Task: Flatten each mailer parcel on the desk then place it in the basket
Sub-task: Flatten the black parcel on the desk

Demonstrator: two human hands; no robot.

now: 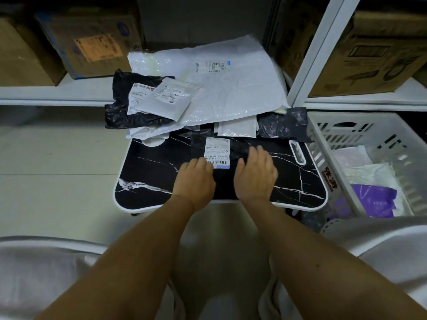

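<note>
Right, shelving point(309, 56): white racks left & right behind the desk; we see cardboard boxes point(379, 56) on them.
Desk point(300, 181): small black marble-look top w/ white rim, straight in front of us.
Basket point(332, 132): white slotted plastic, just right of desk; holds white & purple mailers point(372, 199).
Big white mailer point(231, 88): bubble type, far edge of desk, atop the pile.
Pile point(143, 105): black bags & small white mailers at far left of desk, overlapping.
Black mailer parcel point(231, 181): flat on desk centre, white label point(216, 152) face up, under our 2 hands.
Left hand point(196, 181): palm down on parcel, fingers straight, tips at label's edge.
Right hand point(255, 172): palm down on parcel right of label, fingers relaxed, spread; gripping nothing.
</note>
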